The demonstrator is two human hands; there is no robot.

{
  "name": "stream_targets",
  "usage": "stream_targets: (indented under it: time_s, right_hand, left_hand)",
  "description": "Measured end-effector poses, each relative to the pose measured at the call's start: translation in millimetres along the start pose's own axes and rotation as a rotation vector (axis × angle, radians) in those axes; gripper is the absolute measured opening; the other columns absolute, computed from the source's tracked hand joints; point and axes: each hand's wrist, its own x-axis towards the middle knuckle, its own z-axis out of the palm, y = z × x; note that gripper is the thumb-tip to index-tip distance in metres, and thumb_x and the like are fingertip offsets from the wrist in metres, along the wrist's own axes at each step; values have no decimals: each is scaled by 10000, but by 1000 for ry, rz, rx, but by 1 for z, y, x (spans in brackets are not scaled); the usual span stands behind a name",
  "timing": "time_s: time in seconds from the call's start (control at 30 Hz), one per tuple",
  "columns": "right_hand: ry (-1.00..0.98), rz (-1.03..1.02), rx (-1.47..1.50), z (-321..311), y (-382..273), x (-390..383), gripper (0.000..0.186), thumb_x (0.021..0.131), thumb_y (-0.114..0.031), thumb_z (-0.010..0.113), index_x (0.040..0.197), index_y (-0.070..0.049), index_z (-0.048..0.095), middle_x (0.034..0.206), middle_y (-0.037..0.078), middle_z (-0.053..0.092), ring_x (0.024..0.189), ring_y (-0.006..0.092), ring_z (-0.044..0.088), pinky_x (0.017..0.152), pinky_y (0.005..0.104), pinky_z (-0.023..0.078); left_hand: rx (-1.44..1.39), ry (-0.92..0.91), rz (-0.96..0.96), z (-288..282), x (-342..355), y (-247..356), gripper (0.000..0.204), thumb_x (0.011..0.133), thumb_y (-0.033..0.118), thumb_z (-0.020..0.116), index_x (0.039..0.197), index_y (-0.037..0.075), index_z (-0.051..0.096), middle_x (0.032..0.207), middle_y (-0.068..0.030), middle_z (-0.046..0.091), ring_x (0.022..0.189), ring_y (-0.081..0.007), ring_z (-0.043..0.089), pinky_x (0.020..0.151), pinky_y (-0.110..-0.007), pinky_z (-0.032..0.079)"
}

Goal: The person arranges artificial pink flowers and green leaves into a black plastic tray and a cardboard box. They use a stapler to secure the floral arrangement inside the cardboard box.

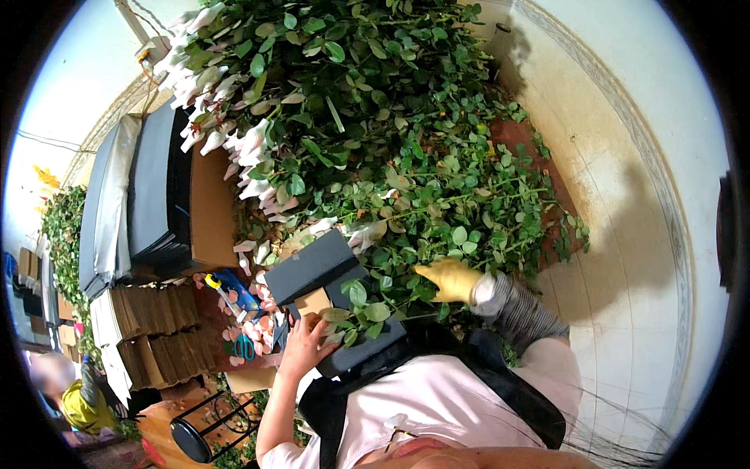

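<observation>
Two hands, one leafy sprig between them

We note the left hand point(305, 344) at the lower edge of the brown card point(314, 300), fingers loosely bent; whether it grips anything, we cannot tell. Probably it steadies the dark grey cardboard point(312, 267). Gloved right hand point(451, 281): at the near edge of the heap of leafy stems point(437, 187), fingers close together, grasp unclear to us. Glove presumably guards against thorns. The leafy sprig point(376, 312) lies over the cardboard, just right of the left hand, lower-left of the glove. Pale blooms point(254, 144) cluster leftward, perhaps to spare them crushing.
</observation>
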Motion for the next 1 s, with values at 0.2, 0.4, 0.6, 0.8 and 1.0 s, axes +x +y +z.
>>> stream_targets:
  time_s: [0.2, 0.4, 0.6, 0.8, 1.0]
  right_hand:
    - [362, -296, 138, -108, 22, 84, 553, 945, -255, 641, 1435, -60, 475, 1281, 200, 625, 1105, 319, 644, 959, 423, 533]
    - [971, 93, -145, -151, 86, 250, 273, 946, -117, 578, 1209, -72, 633, 925, 126, 689, 858, 259, 656, 818, 403, 551]
    - [756, 249, -587, -106, 78, 274, 172, 889, -167, 628, 1040, -132, 704, 940, 50, 703, 930, 241, 671, 906, 406, 488]
    - [368, 354, -725, -115, 75, 269, 168, 922, -172, 596, 898, -169, 762, 938, 28, 714, 1030, 217, 648, 957, 413, 442]
    - [908, 289, -505, -162, 67, 275, 190, 827, -104, 623, 980, -147, 727, 984, 25, 700, 1025, 223, 635, 1071, 396, 385]
  left_hand:
    - [-172, 67, -17, 15, 4, -19, 577, 758, 253, 823, 1238, 40, 585, 1193, -144, 564, 1099, -348, 570, 923, -455, 478]
    - [-181, 14, -24, 11, 3, -7, 491, 815, 230, 795, 1229, 36, 618, 1166, -130, 581, 1083, -341, 583, 898, -436, 471]
    - [-323, 190, -160, 26, -5, -2, 366, 852, 140, 748, 1179, 23, 637, 1181, -145, 572, 1104, -357, 570, 943, -426, 465]
    - [-303, 207, -129, 29, 1, -4, 370, 834, 127, 750, 1169, 15, 641, 1155, -157, 590, 1075, -361, 581, 919, -429, 486]
    - [-317, 198, -128, 30, -2, -7, 386, 838, 114, 739, 1194, 10, 634, 1147, -165, 586, 1073, -358, 584, 923, -422, 486]
